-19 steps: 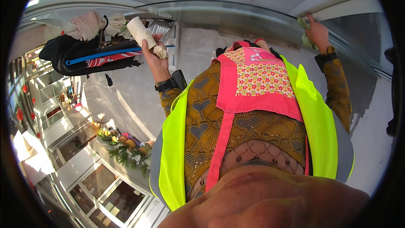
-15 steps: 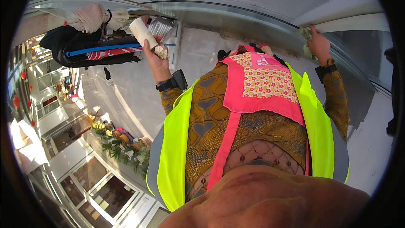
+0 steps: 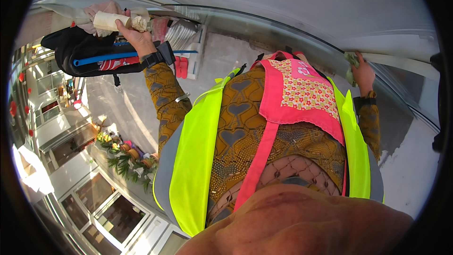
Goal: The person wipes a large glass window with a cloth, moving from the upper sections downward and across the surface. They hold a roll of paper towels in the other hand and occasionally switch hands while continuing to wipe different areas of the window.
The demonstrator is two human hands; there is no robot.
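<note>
At the upper left, my left hand (image 3: 138,40) is closed around a white paper roll (image 3: 107,21). A crumpled wad of paper (image 3: 140,23) sits against the same hand's fingers. On the far right, my right hand (image 3: 364,75) grips a pale green cloth (image 3: 350,66) beside the white window frame (image 3: 396,60) and the edge of the glass. Part of the cloth is hidden behind the fingers. Beyond the paper roll hangs a pink and white bunched fabric (image 3: 104,8).
A black bag (image 3: 71,52) with a blue bar (image 3: 106,56) across it lies below the left hand. Plastic-wrapped items (image 3: 181,33) and a red object (image 3: 180,67) are by a white ledge. Glass (image 3: 292,30) curves across the top. Potted plants (image 3: 125,153) stand lower left.
My left hand has moved left and up with the paper roll, toward the hanging fabric. My right hand with the green cloth has shifted slightly right and down in the picture.
</note>
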